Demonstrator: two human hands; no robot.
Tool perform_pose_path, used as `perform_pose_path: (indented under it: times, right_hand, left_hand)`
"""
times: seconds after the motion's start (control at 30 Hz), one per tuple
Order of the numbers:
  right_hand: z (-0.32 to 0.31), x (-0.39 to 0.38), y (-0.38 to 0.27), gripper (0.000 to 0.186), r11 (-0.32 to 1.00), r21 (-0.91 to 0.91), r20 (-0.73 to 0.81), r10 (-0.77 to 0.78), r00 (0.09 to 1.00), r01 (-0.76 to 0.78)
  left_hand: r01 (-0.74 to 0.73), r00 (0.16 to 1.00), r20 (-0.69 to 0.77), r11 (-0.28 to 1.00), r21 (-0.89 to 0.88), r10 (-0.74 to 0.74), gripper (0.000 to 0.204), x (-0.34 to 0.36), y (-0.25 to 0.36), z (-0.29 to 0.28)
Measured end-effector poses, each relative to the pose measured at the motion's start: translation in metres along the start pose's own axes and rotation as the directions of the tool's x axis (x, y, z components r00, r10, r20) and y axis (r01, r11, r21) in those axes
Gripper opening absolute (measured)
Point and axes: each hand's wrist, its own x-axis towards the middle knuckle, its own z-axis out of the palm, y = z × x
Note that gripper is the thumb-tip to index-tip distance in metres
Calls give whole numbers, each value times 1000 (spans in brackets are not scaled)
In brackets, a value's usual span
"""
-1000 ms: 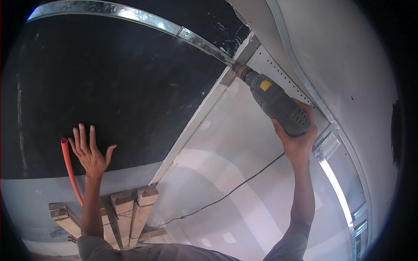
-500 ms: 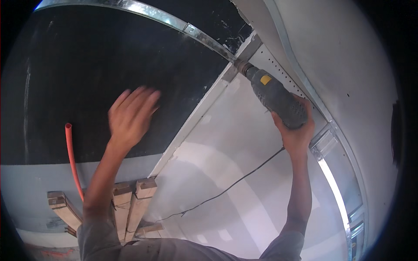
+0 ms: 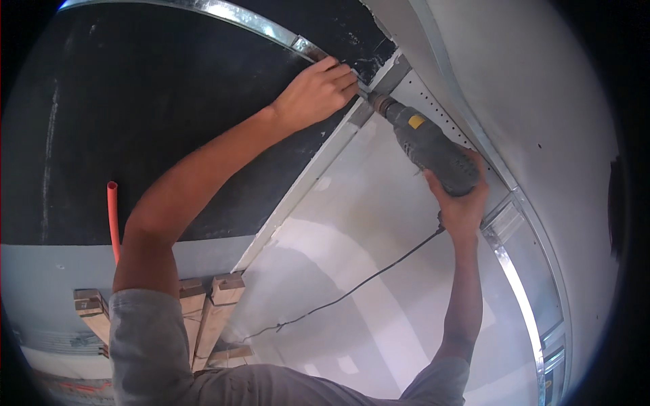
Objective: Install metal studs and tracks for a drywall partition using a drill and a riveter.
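Drill (image 3: 437, 150): dark grey, dusty, held up slantwise, its nose at the right edge of the black panel (image 3: 169, 88), where the metal strip (image 3: 264, 28) ends.
Label on drill: a yellow patch (image 3: 416, 122) on the body near the nose; any lettering is too small to read.
Right hand (image 3: 466, 211): wrapped around the rear of the drill, holding it; the palm side and the trigger are hidden.
Left hand (image 3: 318, 89): fingers bent and close together at the metal strip, just beside the drill's nose; fingertips partly hidden, so whether they grip the strip I cannot tell.
Drill tip: hard to make out against the strip.
Metal strip: shiny, crossing the upper part of the black panel, partly covered by the left hand; its far end is lost at the dark rim.
Cord (image 3: 352, 289): dark, running down and left from below the right hand.
Orange tube (image 3: 112, 213): open end over the black panel's lower edge, lower part hidden behind the left arm.
Wooden posts (image 3: 220, 304): below that edge, cut off by the sleeve (image 3: 149, 325) and shirt.
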Motion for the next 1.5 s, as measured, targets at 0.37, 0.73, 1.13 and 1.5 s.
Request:
perform_pose_path:
  times: [0.37, 0.73, 1.13, 1.5]
  right_hand:
    - [3, -5, -12, 55, 997, -81, -5, 15, 1000, -16]
    - [8, -6, -7, 55, 995, -95, -16, -29, 999, 27]
    - [10, -9, -3, 57, 989, -133, -35, -61, 997, 56]
    - [10, -8, -2, 57, 990, -140, -31, -35, 999, 30]
  left_hand:
    - [-82, 997, -8, 994, 75, 82, 11, 5, -3, -2]
    - [-79, 996, 43, 997, 20, 78, 17, 3, -5, 1]
    - [-90, 995, 51, 996, 10, 90, 19, 5, -5, -1]
    - [-83, 996, 44, 997, -10, 83, 20, 6, -5, -3]
